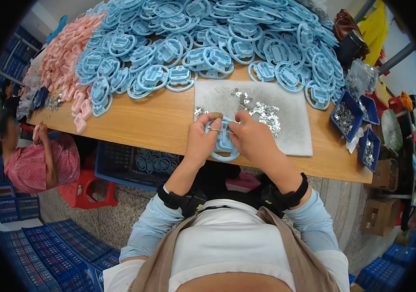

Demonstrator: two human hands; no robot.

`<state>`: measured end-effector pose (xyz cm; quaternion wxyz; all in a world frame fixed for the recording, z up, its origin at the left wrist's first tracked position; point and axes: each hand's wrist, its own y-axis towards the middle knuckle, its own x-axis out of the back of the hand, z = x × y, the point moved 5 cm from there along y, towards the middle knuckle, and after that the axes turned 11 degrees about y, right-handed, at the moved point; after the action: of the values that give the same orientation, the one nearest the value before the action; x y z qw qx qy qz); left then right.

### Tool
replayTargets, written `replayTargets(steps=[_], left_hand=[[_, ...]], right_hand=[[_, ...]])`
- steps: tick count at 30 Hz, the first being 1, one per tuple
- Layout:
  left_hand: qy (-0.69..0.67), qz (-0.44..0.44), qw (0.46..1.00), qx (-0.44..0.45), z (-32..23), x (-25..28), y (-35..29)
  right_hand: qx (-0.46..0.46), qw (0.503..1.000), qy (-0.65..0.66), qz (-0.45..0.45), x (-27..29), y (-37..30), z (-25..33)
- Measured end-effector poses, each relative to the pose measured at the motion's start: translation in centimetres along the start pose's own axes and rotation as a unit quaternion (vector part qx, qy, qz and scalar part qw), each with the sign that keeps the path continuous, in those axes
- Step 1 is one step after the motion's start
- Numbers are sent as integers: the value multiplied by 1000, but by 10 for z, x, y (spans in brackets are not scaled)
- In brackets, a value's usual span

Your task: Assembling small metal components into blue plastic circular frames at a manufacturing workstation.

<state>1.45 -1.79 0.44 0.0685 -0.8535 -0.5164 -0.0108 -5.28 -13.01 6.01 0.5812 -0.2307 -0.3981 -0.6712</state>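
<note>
Above the table's front edge, my left hand (pixel 200 143) is closed on a light blue oval plastic part (pixel 225 152), a ring with a boxy middle. My right hand (pixel 255 140) comes in from the other side with its fingers pinched on a thin silver tool (pixel 222 130), which lies across the upper part of the ring. The tool's kind is too small to make out. Just beyond both hands is a white fibrous pad (pixel 298 117). Small shiny metal pieces (pixel 268 117) are strewn over it, with a few more near my left fingers.
Light blue oval parts (pixel 169 51) are heaped across the table's back. Pink parts (pixel 69 53) pile up at left, near a seated person in pink (pixel 42 163). Blue bins (pixel 346 114) of metal pieces stand at right. A blue crate (pixel 115 163) sits below the table's edge.
</note>
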Motion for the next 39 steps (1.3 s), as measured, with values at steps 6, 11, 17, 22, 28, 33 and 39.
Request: replayTargets(steps=[6, 11, 17, 22, 28, 33, 39], left_hand=[[-51, 1, 999, -4, -5, -1, -3], [-64, -11, 997, -37, -21, 2, -19], [-282, 71, 937, 194, 10, 33, -60], [-175, -10, 972, 155, 16, 76, -79], [-93, -223, 959, 147, 62, 168, -117], [199, -309, 928, 55, 87, 249, -131], [344, -247, 903, -75, 11, 241, -33]], right_hand=[[-136, 949, 273, -80, -1, -3, -27], [-186, 881, 428, -80, -9, -2, -29], [-97, 925, 360, -77, -23, -4, 13], [-6, 918, 394, -40, -54, 0, 46], [81, 958, 265, 67, -99, 64, 41], [82, 994, 59, 37, -119, 140, 17], [180, 982, -66, -3, -142, 194, 27]])
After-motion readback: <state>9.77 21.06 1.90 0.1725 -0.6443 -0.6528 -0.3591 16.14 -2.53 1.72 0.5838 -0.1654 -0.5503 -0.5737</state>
